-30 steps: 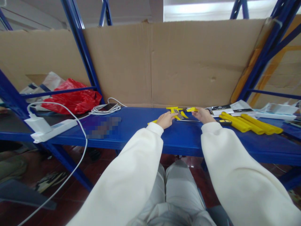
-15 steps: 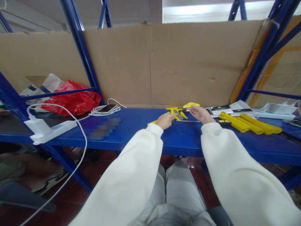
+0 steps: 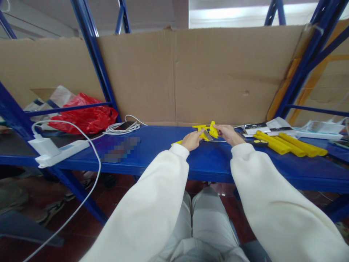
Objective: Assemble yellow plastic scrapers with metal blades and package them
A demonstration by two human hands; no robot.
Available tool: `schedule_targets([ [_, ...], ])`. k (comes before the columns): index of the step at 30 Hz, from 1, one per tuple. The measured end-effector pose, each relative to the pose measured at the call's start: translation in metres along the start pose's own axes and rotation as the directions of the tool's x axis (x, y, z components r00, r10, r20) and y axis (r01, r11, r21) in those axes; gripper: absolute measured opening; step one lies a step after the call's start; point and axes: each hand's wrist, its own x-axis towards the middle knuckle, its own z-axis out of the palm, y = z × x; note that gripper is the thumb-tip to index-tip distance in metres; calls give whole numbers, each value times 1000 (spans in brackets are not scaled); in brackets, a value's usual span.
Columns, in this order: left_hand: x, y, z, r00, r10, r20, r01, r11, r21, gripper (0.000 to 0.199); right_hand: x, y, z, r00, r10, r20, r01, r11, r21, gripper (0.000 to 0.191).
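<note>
My left hand [image 3: 191,141] is closed on a yellow plastic piece with a flat grey metal blade [image 3: 207,135], which looks like a scraper head. Just to the right, my right hand [image 3: 229,134] pinches a small yellow plastic plate [image 3: 213,129], tilted upright beside the blade. I cannot tell whether plate and blade touch. Behind my left fingers lies a yellow T-shaped part [image 3: 198,127]. Under my right hand runs a thin metal shaft, apparently of a screwdriver with a black and yellow handle [image 3: 261,143]. Another yellow piece [image 3: 177,142] shows partly behind my left wrist.
Several yellow tubes [image 3: 296,145] lie on the blue bench [image 3: 160,160] at right, before flat packets [image 3: 257,129]. At left are a white power strip [image 3: 65,152], a coiled cable [image 3: 120,130] and a red plastic bag [image 3: 84,113]. Cardboard [image 3: 212,72] stands behind. A person's leg shows lower left.
My right hand has moved left and slightly down, bringing the yellow plate close to the blade and turning it from lying flat to upright. My left hand has hardly moved.
</note>
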Motion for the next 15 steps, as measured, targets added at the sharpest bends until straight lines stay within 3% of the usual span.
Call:
schedule_targets([
  [5,2,0,2,1000,-24,16,24,999,-40,62,-7,1,10,994,-82,65,96,965,-244,52],
  [15,3,0,2,999,-31,30,33,997,-66,64,-10,1,19,990,-91,107,116,961,-252,49],
])
